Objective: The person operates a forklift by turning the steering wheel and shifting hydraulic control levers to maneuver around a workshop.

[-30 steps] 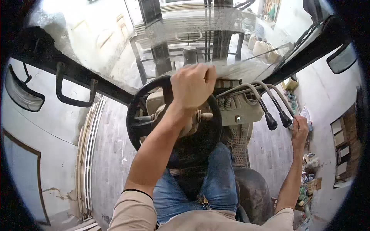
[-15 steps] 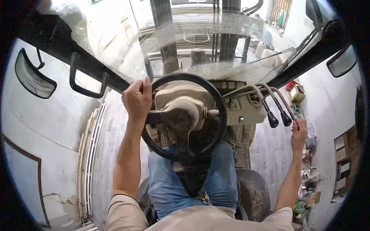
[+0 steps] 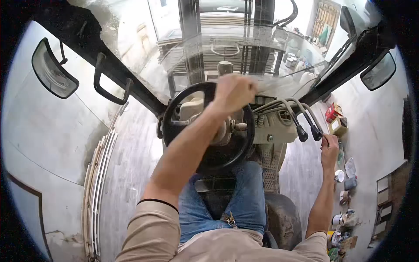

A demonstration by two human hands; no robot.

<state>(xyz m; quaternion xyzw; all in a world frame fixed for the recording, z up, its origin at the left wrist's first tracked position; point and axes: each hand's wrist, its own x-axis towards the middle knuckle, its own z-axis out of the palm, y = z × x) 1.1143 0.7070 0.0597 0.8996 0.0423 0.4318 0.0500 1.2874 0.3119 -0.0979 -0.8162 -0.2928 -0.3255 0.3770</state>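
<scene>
Obs., head view: operator seated in a vehicle cab, both forearms bare, one hand at the wheel, the other at the levers

Left hand (image 3: 235, 92): raised across the front of the steering wheel (image 3: 166, 126), lying over the upper right part of its rim, back of the hand toward the camera. Hand slightly blurred, fingers bent; palm side hidden, so cannot tell whether they close around the rim. Left forearm passes over the wheel's centre and covers part of the hub.

Right hand (image 3: 329, 147): fingers and thumb closed on the end of the outermost lever (image 3: 311, 114), which curves out from the console (image 3: 274, 131). Lever end mostly hidden by the fingers. Just inboard are two more levers, with black knobs: inner knob (image 3: 302, 134), middle knob (image 3: 316, 132); the middle one is near the right hand.

Surroundings: dusty windshield ahead, upright mast (image 3: 190, 39) beyond it, stacked flat boards (image 3: 222, 22) behind the mast. Left side: mirror (image 3: 54, 72), black grab handle (image 3: 97, 82) on the cab frame, long thin strips (image 3: 97, 192) leaning by the wall. Right side: second mirror (image 3: 379, 72), red box (image 3: 333, 112) next to a tan box (image 3: 338, 126). Keys (image 3: 229, 220) at the waist of the blue jeans (image 3: 251, 198)
</scene>
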